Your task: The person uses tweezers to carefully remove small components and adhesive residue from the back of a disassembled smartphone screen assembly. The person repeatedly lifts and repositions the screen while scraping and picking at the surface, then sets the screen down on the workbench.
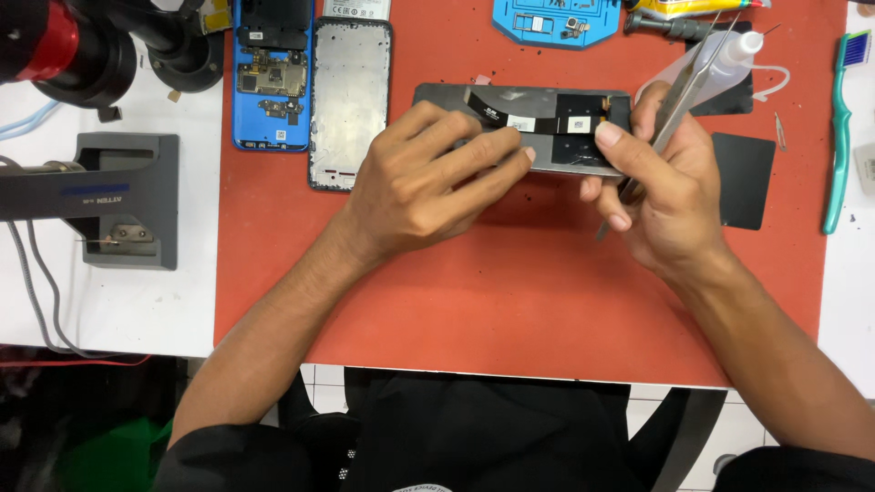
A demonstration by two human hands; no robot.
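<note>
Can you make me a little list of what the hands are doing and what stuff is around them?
Left hand: fingers pressing on the grey flat phone screen panel
Right hand: holds the panel's edge and silver metal tweezers
On panel: black ribbon cable
Surface: red rubber work mat
Left of the hands: blue opened phone body, silver metal phone frame
Far right: green toothbrush

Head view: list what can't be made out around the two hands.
- Screen panel: near edge and middle hidden by the left hand and right hand.
- Tweezers: lower part buried in the right hand's grip.
- Flex cable: prints too small to read.
- Blue tray: cut off by the top edge.
</note>
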